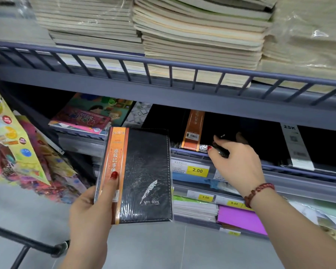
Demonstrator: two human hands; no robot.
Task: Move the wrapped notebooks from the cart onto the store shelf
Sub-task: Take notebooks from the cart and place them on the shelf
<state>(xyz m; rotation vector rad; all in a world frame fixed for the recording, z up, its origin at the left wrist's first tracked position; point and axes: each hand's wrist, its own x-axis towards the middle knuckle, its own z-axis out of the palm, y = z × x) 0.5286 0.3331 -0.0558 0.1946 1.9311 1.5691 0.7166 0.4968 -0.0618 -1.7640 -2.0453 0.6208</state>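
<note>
My left hand (91,212) holds a wrapped black notebook (145,175) with an orange band and a silver feather, upright in front of the shelves. My right hand (235,162) reaches over the rail of the middle shelf (188,152) and its fingers rest on a black wrapped notebook (219,131) lying there. Whether the fingers grip it is unclear. That stack shows an orange band (195,131) too. The cart (27,243) shows only as a dark bar at the lower left.
The top shelf (163,64) carries tall stacks of cream exercise books. Colourful children's books (89,115) lie left on the middle shelf, a "25K" black book (297,146) right. Yellow price tags (198,170) and purple pads (241,218) sit below. Hanging toy packets (17,152) crowd the left.
</note>
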